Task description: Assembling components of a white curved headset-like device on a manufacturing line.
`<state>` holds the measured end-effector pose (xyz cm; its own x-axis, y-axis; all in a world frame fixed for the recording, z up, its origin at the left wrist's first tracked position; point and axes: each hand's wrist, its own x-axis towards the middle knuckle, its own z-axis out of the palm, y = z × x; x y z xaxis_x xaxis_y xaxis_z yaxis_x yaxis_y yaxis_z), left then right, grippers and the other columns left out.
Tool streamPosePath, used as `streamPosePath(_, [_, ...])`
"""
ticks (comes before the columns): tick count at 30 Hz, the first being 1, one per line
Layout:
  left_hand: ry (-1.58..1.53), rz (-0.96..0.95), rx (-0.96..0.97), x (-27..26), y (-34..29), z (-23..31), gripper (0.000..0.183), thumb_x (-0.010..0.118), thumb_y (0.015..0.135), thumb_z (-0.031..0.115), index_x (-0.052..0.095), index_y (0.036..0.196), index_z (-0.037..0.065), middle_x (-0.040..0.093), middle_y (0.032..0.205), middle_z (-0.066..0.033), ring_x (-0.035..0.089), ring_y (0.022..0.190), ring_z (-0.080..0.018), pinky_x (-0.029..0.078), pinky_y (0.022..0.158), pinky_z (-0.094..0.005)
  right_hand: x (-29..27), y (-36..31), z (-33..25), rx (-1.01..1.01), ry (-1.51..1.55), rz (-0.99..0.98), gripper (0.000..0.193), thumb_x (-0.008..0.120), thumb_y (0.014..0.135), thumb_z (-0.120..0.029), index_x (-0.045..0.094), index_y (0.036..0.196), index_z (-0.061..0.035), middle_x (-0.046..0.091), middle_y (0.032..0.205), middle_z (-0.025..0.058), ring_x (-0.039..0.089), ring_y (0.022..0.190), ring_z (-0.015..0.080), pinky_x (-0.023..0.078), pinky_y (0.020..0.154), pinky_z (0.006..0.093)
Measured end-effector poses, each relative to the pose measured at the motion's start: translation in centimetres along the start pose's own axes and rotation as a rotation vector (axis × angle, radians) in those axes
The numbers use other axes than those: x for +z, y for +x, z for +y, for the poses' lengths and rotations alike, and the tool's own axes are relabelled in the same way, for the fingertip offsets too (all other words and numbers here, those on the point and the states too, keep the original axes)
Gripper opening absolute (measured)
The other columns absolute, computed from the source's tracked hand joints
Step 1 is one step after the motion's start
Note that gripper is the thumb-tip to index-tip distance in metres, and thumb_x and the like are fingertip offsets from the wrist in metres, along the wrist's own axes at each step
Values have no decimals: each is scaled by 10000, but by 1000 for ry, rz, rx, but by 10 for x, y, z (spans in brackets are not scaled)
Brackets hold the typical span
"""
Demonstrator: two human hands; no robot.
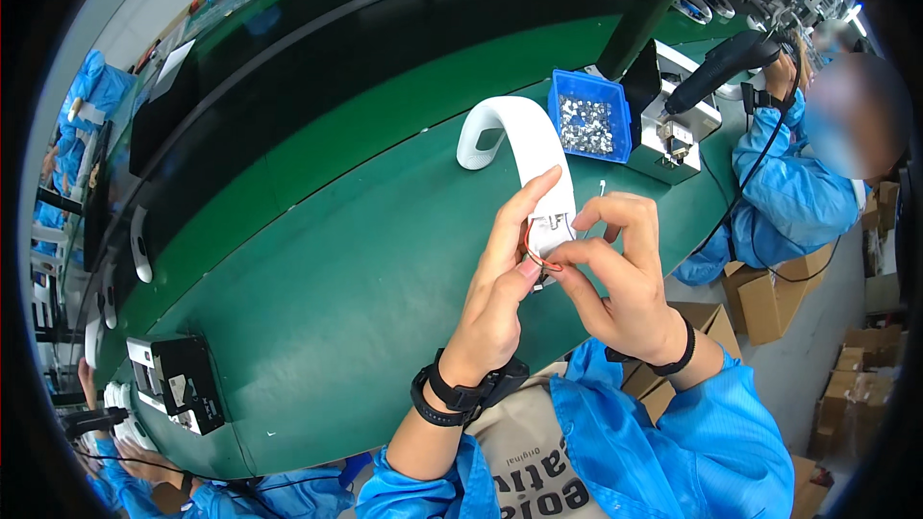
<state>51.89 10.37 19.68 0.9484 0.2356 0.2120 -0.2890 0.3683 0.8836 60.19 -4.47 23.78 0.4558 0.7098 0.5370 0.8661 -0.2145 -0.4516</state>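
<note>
So the white curved band (524, 139) is up off the green surface (336, 269), near end held in both hands, far end arching away toward the blue bin (588, 115) of small metal bits. At the near end there's an open patch with a little metal piece and thin reddish wires (532, 255) poking out. Left hand (500, 303) backs the band, fingers stretched flat along it; right hand (625, 279) has its fingers pinched shut on the wires right at that opening. Looks mid-job to me: wires not tucked in, opening not covered. A co-worker (788, 183) in blue sits off to the right with a dark power tool (721, 65).
</note>
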Motion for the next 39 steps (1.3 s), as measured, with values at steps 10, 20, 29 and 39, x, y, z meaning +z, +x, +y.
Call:
streamPosePath(10, [12, -6, -12, 1, 0, -4, 737, 443, 963, 253, 308, 1648, 18, 419, 1625, -153, 493, 1400, -240, 419, 1106, -341, -10, 8, 1, -104, -27, -81, 262, 829, 739, 2, 704, 963, -51, 610, 1201, 113, 572, 1120, 378, 500, 943, 478])
streamPosePath(20, [54, 11, 28, 6, -1, -3, 803, 428, 858, 141, 300, 1635, -20, 374, 1656, -163, 426, 1478, -269, 326, 1222, -391, 13, -15, 6, 42, 123, 100, 251, 837, 749, -10, 732, 964, -86, 626, 1200, 87, 560, 1216, 359, 502, 955, 471])
streamPosePath(29, [-20, 94, -23, 0, -3, -5, 922, 463, 753, 76, 270, 1653, 22, 519, 1500, -201, 614, 1269, -275, 512, 1062, -397, 18, -19, 17, 19, 279, 33, 311, 758, 798, 18, 680, 1085, -75, 484, 1476, 181, 439, 1427, 446, 411, 1144, 511])
streamPosePath(39, [18, 145, 54, 1, -6, -18, 849, 655, 924, 147, 242, 1660, 58, 653, 1242, -180, 678, 1066, -234, 561, 964, -386, 32, -4, 22, 458, 1204, -75, 648, 608, 896, 46, 321, 1463, -83, 460, 1480, 125, 457, 1418, 217, 410, 1123, 405])
